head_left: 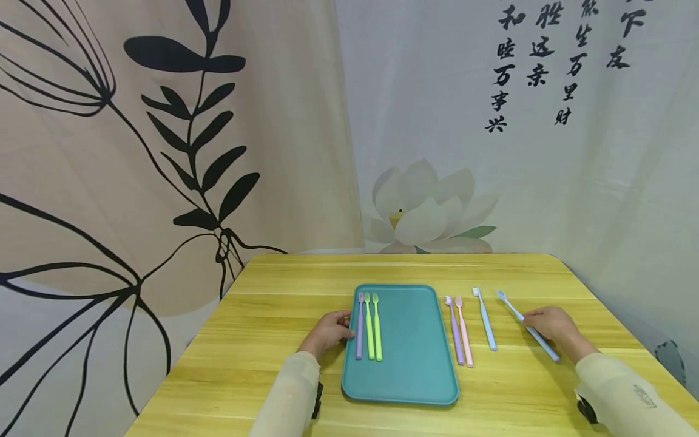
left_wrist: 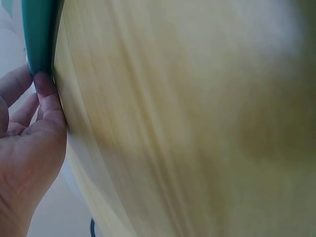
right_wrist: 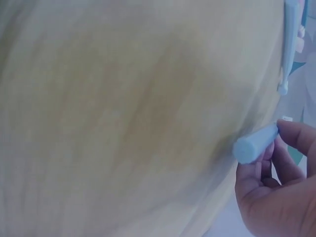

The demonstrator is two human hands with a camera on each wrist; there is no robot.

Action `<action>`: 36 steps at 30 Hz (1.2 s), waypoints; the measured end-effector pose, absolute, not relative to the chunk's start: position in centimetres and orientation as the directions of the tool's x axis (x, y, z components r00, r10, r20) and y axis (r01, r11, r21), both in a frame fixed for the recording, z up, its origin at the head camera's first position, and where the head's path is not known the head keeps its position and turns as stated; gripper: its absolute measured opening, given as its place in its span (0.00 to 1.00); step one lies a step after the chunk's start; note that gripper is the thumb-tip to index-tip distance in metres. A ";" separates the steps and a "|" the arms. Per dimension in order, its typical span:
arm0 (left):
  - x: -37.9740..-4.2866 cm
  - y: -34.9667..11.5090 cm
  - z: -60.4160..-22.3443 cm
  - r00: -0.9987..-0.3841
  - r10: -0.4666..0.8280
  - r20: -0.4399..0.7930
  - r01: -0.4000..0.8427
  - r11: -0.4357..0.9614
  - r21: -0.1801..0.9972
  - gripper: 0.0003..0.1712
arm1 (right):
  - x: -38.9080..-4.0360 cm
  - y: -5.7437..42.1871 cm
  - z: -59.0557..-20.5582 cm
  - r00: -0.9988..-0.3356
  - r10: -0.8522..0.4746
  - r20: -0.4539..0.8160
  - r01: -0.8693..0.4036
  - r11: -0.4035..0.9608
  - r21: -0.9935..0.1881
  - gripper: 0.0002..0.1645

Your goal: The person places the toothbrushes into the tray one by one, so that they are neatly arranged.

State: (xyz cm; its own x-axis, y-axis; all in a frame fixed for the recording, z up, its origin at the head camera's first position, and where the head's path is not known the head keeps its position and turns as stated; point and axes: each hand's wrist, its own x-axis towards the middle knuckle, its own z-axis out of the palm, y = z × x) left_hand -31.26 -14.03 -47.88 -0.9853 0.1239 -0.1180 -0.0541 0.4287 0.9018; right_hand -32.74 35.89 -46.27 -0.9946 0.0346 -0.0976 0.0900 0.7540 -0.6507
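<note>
A teal tray [head_left: 415, 346] lies on the wooden table. My left hand [head_left: 329, 332] pinches its left rim between thumb and fingers, and the left wrist view shows that grip on the tray edge [left_wrist: 40, 39]. Inside the tray, at its left side, one purple toothbrush [head_left: 359, 331] and two green toothbrushes [head_left: 378, 334] lie side by side. On the right, my right hand [head_left: 554, 328] pinches a blue toothbrush [head_left: 543, 345] by its handle. In the right wrist view, the handle's rounded end [right_wrist: 249, 148] points toward the camera.
Between tray and right hand, a purple toothbrush [head_left: 455, 337], a pink toothbrush [head_left: 465, 337] and another blue toothbrush [head_left: 486, 321] lie on the table [head_left: 295, 285]. Behind the table's far edge hangs a printed curtain [head_left: 306, 121].
</note>
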 end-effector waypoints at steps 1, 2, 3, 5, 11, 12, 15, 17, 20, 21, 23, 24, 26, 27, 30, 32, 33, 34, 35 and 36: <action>-31.3 -14.0 -47.9 -0.985 0.122 -0.119 -0.056 0.428 0.902 0.34 | -32.7 35.8 -46.2 -0.995 0.037 -0.095 0.090 0.746 -0.660 0.26; -31.3 -14.0 -47.8 -0.985 0.120 -0.121 -0.059 0.426 0.903 0.34 | -32.7 35.8 -46.1 -0.996 0.036 -0.087 0.084 0.744 -0.663 0.25; -31.3 -14.0 -47.8 -0.986 0.119 -0.121 -0.060 0.425 0.903 0.34 | -32.7 35.7 -46.0 -0.996 0.034 -0.082 0.080 0.739 -0.668 0.25; -31.3 -14.0 -47.8 -0.986 0.116 -0.117 -0.057 0.424 0.904 0.34 | -32.8 35.4 -46.0 -0.996 0.038 -0.077 0.081 0.721 -0.688 0.25; -31.3 -14.0 -47.9 -0.987 0.108 -0.122 -0.066 0.423 0.904 0.34 | -32.7 34.5 -45.7 -0.996 0.047 -0.075 0.087 0.655 -0.750 0.27; -31.3 -14.0 -47.9 -0.986 0.106 -0.127 -0.071 0.421 0.904 0.34 | -32.7 34.3 -45.6 -0.996 0.046 -0.074 0.087 0.647 -0.758 0.27; -31.3 -14.0 -47.9 -0.986 0.112 -0.127 -0.068 0.424 0.903 0.34 | -32.6 33.9 -45.5 -0.995 0.057 -0.076 0.095 0.612 -0.785 0.29; -31.3 -14.0 -47.9 -0.985 0.113 -0.129 -0.069 0.427 0.902 0.33 | -32.6 33.6 -45.4 -0.995 0.064 -0.082 0.104 0.586 -0.803 0.30; -31.2 -14.0 -47.8 -0.985 0.117 -0.128 -0.065 0.432 0.899 0.33 | -32.5 33.0 -45.3 -0.993 0.073 -0.089 0.114 0.558 -0.822 0.30; -31.2 -14.1 -47.7 -0.985 0.119 -0.127 -0.064 0.434 0.899 0.33 | -32.5 32.8 -45.2 -0.993 0.075 -0.089 0.116 0.549 -0.828 0.31; -31.2 -14.1 -47.7 -0.985 0.119 -0.128 -0.065 0.434 0.898 0.33 | -32.4 32.3 -45.1 -0.993 0.076 -0.087 0.114 0.541 -0.833 0.31; -31.2 -14.1 -47.6 -0.984 0.120 -0.128 -0.064 0.435 0.898 0.33 | -32.4 32.1 -45.0 -0.993 0.076 -0.085 0.113 0.538 -0.835 0.31; -31.2 -14.1 -47.7 -0.985 0.121 -0.127 -0.062 0.438 0.897 0.33 | -32.2 31.6 -44.8 -0.994 0.079 -0.080 0.110 0.532 -0.840 0.31; -31.2 -14.1 -47.7 -0.985 0.121 -0.127 -0.062 0.439 0.897 0.33 | -32.2 31.3 -44.8 -0.994 0.077 -0.074 0.104 0.525 -0.844 0.31; -31.2 -14.1 -47.7 -0.985 0.122 -0.125 -0.059 0.441 0.896 0.33 | -32.1 30.4 -44.6 -0.995 0.069 -0.072 0.097 0.511 -0.854 0.29; -31.2 -14.1 -47.7 -0.985 0.122 -0.125 -0.059 0.441 0.895 0.33 | -32.0 29.7 -44.4 -0.995 0.060 -0.074 0.095 0.499 -0.862 0.29; -31.2 -14.1 -47.7 -0.985 0.121 -0.126 -0.061 0.441 0.896 0.33 | -32.0 29.4 -44.4 -0.996 0.057 -0.075 0.093 0.492 -0.865 0.28; -31.3 -14.1 -47.7 -0.984 0.121 -0.128 -0.062 0.440 0.896 0.33 | -31.9 29.0 -44.4 -0.995 0.059 -0.078 0.098 0.490 -0.866 0.28; -31.3 -14.1 -47.8 -0.984 0.119 -0.129 -0.064 0.441 0.895 0.33 | -31.9 28.6 -44.4 -0.995 0.057 -0.081 0.099 0.488 -0.867 0.28; -31.3 -14.1 -47.8 -0.985 0.118 -0.130 -0.065 0.438 0.897 0.33 | -31.9 28.2 -44.4 -0.995 0.057 -0.082 0.099 0.485 -0.869 0.28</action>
State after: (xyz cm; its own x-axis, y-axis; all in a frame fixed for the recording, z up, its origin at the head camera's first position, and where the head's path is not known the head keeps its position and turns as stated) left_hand -31.26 -14.09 -47.77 -0.9845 0.1181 -0.1295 -0.0654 0.4380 0.8966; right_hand -31.88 28.21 -44.40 -0.9950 0.0573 -0.0815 0.0991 0.4850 -0.8689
